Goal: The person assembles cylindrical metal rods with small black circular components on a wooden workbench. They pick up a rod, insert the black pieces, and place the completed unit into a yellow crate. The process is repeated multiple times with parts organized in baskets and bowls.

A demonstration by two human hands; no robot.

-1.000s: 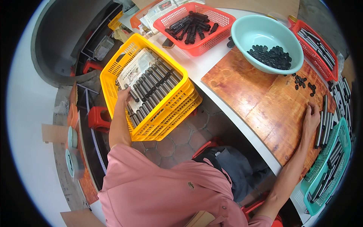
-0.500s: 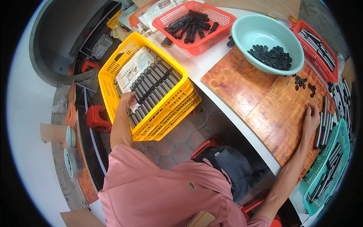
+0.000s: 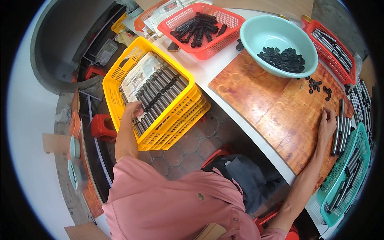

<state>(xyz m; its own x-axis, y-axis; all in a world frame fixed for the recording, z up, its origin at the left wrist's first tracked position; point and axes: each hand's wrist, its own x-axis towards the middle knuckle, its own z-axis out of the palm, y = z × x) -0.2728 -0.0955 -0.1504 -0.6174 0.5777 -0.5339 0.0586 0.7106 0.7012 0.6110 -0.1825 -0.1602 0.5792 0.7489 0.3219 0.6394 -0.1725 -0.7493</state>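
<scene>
My left hand (image 3: pixel 135 109) is inside the yellow crate (image 3: pixel 185 93), fingers partly stretched over the left end of the rows of dark tubes (image 3: pixel 162 93). No tube shows in its grasp. Newspaper (image 3: pixel 138 78) lies at the far side of these rows. On the right, my right hand (image 3: pixel 327 120) rests at the edge of the wooden board (image 3: pixel 264 110), fingers loosely bent and apart, with nothing visible in them. Close beside it lie several black tubes (image 3: pixel 343 134). Small black caps (image 3: pixel 315 85) are scattered just beyond that hand.
A light-blue basin (image 3: pixel 256 36) of black caps stands at the board's far side. Red baskets (image 3: pixel 212 49) (image 3: pixel 338 64) hold dark handle-like parts and silver-and-black tubes. A green basket (image 3: pixel 326 202) with tubes sits at the right. Red stools (image 3: pixel 103 127) stand at the left.
My left hand has drawn slightly left, away from the tube ends. My right hand stays at nearly the same place on the board. The whole view has shifted a little.
</scene>
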